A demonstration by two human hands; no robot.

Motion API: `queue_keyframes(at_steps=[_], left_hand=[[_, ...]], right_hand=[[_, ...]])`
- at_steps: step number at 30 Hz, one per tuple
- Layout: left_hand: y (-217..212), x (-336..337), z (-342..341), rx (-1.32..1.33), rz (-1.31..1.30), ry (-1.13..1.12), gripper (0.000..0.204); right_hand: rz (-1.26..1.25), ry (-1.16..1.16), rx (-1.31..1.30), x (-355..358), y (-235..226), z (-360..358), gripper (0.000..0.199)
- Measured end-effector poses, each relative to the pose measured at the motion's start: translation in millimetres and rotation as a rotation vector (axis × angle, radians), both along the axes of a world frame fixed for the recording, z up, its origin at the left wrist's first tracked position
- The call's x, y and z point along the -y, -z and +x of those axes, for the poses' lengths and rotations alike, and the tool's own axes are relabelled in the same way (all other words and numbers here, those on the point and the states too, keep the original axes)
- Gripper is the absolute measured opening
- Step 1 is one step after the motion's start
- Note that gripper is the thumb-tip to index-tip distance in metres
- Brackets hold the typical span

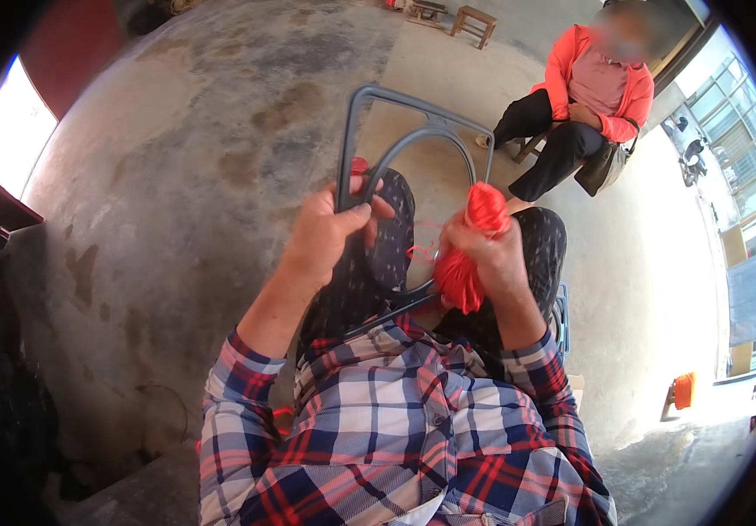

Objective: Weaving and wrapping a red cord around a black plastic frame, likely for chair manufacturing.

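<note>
A dark grey tubular frame [349,140] with a round ring inside it stands tilted over my lap, between my knees. My left hand [324,230] is wrapped round its left bar, thumb pressed on the tube. A bit of red strand [359,166] shows at that bar, just above the fingers. In my right hand [494,256] is a thick bundle of shiny red cord [460,279], its looped top sticking out above the fist and the rest hanging below. The fist is close to the ring's right side. A thin loose red strand [422,252] curls across the ring's opening.
Ahead on the right, a person [602,88] in a coral jacket sits on a low seat with a dark bag [604,168]. Small wooden stools [474,24] stand far off. An orange-red object [684,391] lies on the right, by the bright doorway. Concrete floor [176,175] surrounds me.
</note>
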State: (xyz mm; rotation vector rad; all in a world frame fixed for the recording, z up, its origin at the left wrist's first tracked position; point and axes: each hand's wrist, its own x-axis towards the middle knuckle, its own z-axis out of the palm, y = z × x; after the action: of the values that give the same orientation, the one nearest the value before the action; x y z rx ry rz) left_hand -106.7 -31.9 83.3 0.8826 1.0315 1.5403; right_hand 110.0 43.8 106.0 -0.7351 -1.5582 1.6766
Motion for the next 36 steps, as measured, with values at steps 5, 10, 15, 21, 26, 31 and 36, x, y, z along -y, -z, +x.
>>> queue_keyframes(at_steps=[5,10,15,21,26,31,36], left_hand=[[14,10,20,-0.025,-0.077,0.035,0.025],[11,11,24,-0.003,-0.076,0.019,0.023],[1,18,27,-0.162,-0.100,-0.009,0.020],[-8,24,26,-0.416,-0.156,-0.124,0.022],[-6,25,27,-0.459,-0.150,-0.178,0.021],[-23,25,28,-0.493,-0.219,-0.153,0.020],[-35,26,27,-0.659,-0.259,-0.100,0.020]], right_hand=[[0.118,0.075,-0.130,-15,-38,-19,0.008],[0.273,0.098,-0.098,-12,-18,-34,0.006],[0.300,0.061,0.146,10,15,-29,0.009],[0.113,-0.043,0.127,28,23,-25,0.008],[0.051,-0.103,0.114,34,29,-26,0.010],[0.049,-0.246,0.033,31,33,-24,0.012],[-0.161,-0.059,-0.113,4,29,-20,0.024]])
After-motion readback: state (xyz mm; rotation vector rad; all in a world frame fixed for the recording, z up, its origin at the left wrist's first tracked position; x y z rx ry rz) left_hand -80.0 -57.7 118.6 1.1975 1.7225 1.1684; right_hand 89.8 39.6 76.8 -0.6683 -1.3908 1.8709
